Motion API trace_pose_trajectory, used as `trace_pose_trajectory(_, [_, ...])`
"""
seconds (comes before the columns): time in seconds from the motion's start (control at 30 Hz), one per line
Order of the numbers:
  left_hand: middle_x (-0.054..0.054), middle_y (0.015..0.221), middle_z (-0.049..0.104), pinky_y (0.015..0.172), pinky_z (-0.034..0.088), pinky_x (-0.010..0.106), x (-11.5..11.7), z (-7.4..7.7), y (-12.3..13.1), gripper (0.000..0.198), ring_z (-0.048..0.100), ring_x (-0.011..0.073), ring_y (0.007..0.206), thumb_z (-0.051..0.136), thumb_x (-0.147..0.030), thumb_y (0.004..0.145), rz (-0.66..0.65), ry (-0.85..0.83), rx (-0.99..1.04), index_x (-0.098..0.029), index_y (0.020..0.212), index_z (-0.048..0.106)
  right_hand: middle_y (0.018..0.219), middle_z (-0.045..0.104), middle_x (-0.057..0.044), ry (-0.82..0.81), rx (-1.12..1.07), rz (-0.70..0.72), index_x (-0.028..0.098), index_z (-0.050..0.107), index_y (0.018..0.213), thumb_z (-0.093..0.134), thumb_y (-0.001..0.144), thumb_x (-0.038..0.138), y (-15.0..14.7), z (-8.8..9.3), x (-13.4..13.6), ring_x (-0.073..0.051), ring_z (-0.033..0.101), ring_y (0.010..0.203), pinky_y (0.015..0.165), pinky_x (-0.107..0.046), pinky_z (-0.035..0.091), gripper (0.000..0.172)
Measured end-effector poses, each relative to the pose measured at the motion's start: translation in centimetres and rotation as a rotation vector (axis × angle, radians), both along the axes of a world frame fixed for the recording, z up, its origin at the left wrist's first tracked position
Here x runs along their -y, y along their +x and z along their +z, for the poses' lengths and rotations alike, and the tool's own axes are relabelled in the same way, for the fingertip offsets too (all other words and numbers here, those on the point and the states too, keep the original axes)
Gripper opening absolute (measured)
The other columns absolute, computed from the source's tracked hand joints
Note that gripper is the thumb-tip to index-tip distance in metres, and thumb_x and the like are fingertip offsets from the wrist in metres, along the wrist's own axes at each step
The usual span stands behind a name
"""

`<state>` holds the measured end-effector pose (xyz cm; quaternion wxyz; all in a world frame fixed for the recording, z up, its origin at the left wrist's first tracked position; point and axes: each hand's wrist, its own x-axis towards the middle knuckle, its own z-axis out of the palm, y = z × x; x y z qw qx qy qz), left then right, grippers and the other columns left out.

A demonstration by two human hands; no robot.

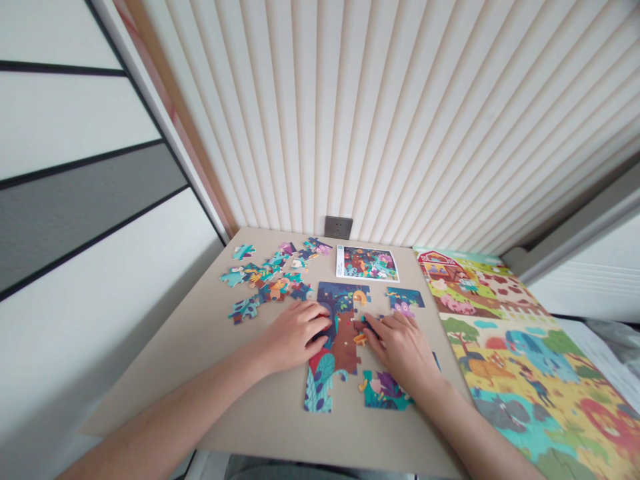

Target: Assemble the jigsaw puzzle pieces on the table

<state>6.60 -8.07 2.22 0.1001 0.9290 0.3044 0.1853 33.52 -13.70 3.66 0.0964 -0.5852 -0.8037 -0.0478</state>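
Note:
A partly joined jigsaw puzzle [346, 341], with a brown figure and dark blue background, lies on the table. My left hand [296, 333] rests on its left edge, fingers apart and bent over the pieces. From the right, my right hand [403, 343] has its thumb and index finger at a small dark and orange puzzle piece [360, 339] beside the brown section. The fingers partly cover that piece. Under and around my right hand lie further pieces, among them a blue corner section [407, 297] and a teal and purple section [384, 392].
Several loose puzzle pieces [274, 275] are spread at the back left of the table [230, 380]. A picture card [367, 263] lies at the back. On the right are a farm puzzle [475, 283] and an animal puzzle [537, 387]. A ribbed wall [350, 120] rises behind.

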Motion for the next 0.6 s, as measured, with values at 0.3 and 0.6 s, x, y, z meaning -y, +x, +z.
trace_pose_trajectory(0.3, [0.008, 0.120, 0.066, 0.104, 0.048, 0.042, 0.08, 0.25, 0.04, 0.019, 0.060, 0.0250, 0.115, 0.062, -0.026, 0.096, 0.003, -0.009, -0.012, -0.022, 0.113, 0.069, 0.087, 0.073, -0.005, 0.009, 0.060, -0.028, 0.029, 0.070, 0.124, 0.052, 0.104, 0.039, -0.09, 0.18, 0.10, -0.024, 0.063, 0.092, 0.084, -0.037, 0.034, 0.028])
trace_pose_trajectory(0.6, [0.007, 0.120, 0.066, 0.104, 0.048, 0.041, 0.08, 0.40, 0.04, 0.019, 0.059, 0.0248, 0.116, 0.062, -0.026, 0.095, 0.006, -0.013, -0.024, -0.022, 0.113, 0.069, 0.091, 0.068, -0.006, -0.016, 0.013, 0.019, 0.027, 0.072, 0.116, 0.053, 0.104, 0.039, -0.14, 0.16, -0.27, -0.022, 0.061, 0.089, 0.081, -0.035, 0.037, 0.025])
